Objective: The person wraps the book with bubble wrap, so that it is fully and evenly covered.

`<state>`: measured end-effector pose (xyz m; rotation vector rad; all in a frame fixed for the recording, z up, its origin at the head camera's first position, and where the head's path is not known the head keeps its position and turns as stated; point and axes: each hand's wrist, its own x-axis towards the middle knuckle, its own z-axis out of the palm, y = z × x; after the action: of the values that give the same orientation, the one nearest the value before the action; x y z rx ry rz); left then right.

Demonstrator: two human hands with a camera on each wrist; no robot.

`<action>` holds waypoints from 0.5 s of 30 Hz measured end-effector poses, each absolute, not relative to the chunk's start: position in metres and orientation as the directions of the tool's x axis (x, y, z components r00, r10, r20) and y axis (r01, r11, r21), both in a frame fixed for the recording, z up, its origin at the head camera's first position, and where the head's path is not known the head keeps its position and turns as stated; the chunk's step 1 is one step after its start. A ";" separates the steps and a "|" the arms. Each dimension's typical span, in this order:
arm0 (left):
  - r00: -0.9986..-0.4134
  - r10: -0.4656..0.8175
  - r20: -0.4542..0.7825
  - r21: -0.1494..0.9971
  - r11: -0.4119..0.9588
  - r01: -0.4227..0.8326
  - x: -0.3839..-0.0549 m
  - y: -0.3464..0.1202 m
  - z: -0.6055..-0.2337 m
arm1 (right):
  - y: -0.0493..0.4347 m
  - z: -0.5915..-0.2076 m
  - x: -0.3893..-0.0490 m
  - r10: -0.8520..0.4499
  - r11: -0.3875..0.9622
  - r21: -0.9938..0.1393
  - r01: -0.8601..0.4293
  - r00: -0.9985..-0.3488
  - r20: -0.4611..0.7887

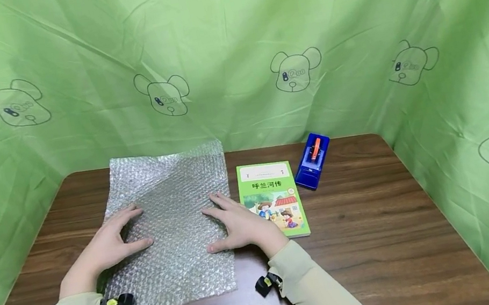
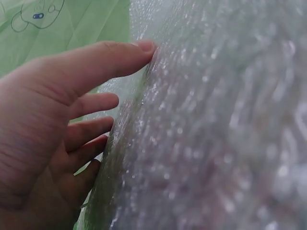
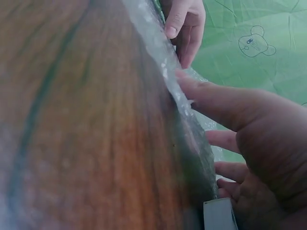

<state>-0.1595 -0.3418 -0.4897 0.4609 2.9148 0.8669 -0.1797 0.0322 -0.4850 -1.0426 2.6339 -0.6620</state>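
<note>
A sheet of clear bubble wrap (image 1: 172,187) lies spread over the left half of the brown table. My left hand (image 1: 110,242) rests on its left side, fingers extended and thumb apart; in the left wrist view the thumb tip (image 2: 145,46) touches the bubbles. On the sheet's right side is my right hand (image 1: 242,222), its fingers spread and touching the wrap. Under the right wrist and just beside the wrap lies a green-covered book (image 1: 272,186) with a picture of children and a house. Neither hand grips anything.
A blue case with a red part on top (image 1: 313,161) lies behind and right of the book. The dark wood table (image 1: 377,238) extends to the right. Green curtains (image 1: 223,31) with bear drawings hang along the back and both sides.
</note>
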 end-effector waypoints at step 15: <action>-0.955 0.296 -0.032 0.517 0.822 0.238 -0.158 -0.339 -0.486 | 0.028 -0.486 -0.174 -0.685 0.675 -0.418 -0.608 -0.726 -0.050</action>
<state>-0.1580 -0.3386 -0.4855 0.4252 2.8922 0.7979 -0.1735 0.0280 -0.4857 -1.0501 2.6856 -0.5613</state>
